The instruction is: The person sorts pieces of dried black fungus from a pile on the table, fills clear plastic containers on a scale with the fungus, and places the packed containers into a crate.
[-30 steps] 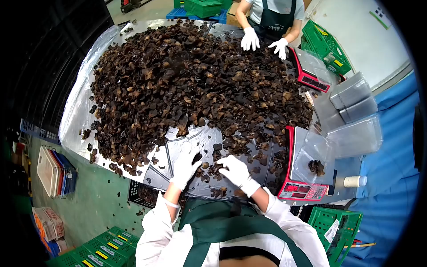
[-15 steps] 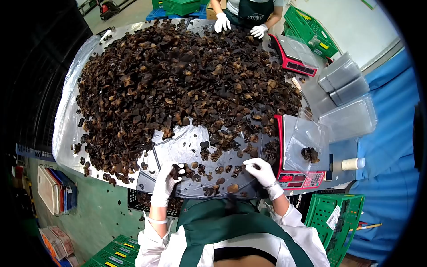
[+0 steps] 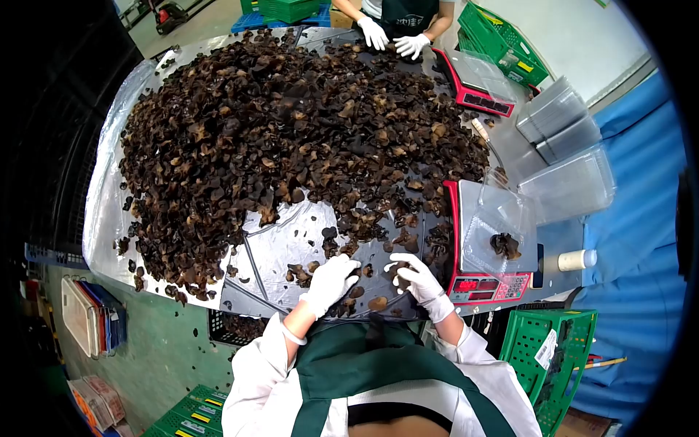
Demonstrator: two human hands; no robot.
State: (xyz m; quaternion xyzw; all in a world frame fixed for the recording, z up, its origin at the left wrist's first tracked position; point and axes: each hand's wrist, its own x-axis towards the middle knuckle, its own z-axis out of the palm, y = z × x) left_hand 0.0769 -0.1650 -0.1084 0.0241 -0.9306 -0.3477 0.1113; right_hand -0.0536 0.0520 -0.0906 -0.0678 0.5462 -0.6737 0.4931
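Head view: white-gloved left hand curled over silvery table, couldn't tell its grip; white-gloved right hand pinched dark-brown piece. Only one brown ruffled clump sat in clear plastic tray on red scale; huge dark-brown heap left loose.

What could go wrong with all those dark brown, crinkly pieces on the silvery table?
The loose, flat brown piece near the silvery table's front edge might get knocked off by the white-gloved left hand or white-gloved right hand close by; dark specks dot the green floor. The right hand is also near the red-and-silver digital scale, so a bump could perhaps upset its reading or spill the dark brown, crinkly clump from the clear plastic tray on top.
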